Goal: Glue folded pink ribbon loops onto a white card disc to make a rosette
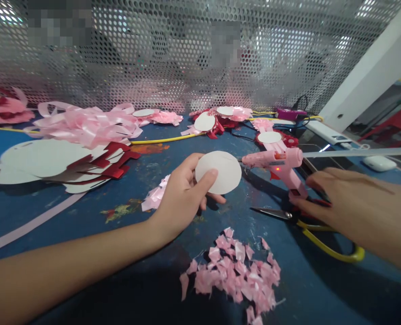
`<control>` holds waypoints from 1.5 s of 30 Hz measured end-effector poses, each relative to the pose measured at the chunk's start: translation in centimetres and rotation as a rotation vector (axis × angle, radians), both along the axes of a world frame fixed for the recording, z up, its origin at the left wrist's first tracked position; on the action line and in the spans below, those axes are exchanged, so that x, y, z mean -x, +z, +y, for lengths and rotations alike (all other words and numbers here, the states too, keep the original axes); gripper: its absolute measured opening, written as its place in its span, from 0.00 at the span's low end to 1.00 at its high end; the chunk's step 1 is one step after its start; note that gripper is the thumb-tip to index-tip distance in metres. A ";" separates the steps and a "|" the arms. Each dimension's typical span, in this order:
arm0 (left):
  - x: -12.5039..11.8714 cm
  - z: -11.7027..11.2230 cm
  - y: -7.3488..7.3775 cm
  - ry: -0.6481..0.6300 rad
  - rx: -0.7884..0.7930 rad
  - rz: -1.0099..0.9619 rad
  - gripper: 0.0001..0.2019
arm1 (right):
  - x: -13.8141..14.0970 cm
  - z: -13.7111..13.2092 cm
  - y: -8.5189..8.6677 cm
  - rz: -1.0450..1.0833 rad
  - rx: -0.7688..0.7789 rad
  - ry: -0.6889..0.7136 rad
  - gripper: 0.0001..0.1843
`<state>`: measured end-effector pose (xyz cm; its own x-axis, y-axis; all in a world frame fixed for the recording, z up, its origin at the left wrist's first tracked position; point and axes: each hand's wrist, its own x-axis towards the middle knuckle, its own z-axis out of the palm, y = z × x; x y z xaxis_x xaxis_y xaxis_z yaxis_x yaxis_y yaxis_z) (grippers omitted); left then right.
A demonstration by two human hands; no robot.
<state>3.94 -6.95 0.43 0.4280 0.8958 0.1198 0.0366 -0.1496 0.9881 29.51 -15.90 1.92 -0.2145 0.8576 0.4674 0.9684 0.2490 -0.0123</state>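
Note:
A round white card disc (222,169) is pinched in my left hand (187,194), the thumb lying across its face and the fingers behind it. Just right of the disc is the nozzle of a pink glue gun (271,158), its small red light lit and a long glue stick (356,153) sticking out of its back. My right hand (342,203) has its thumb and forefinger closed at the lower end of the gun's handle; its other fingers are hidden. Below that hand lie scissors with yellow handles (332,246), blades pointing left. Cut pink ribbon scraps (237,271) are heaped in front.
White and red card cutouts (38,158) are stacked at left, with loops of pink ribbon (88,122) behind. Ribbon rosettes with white discs (205,122) line the back beside a yellow cable (166,141). A perforated metal screen (173,67) rises behind the blue table (119,253).

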 end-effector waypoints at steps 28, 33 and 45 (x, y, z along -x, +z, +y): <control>0.0 -1.5 0.6 -0.399 0.290 0.113 0.07 | 4.7 -0.2 0.9 0.130 -0.071 0.267 0.06; 0.1 -1.7 0.6 -0.412 0.315 0.119 0.07 | 5.0 0.1 0.5 0.046 -0.121 0.304 0.06; 0.1 -1.4 0.4 -0.510 0.337 0.093 0.07 | 4.7 0.5 -0.5 -0.086 -0.217 0.373 0.04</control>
<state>3.81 -8.34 0.86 0.8075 0.5576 -0.1926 0.1313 0.1484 0.9802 24.85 -15.45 1.44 -0.5367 0.5979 0.5953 0.8072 0.5694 0.1559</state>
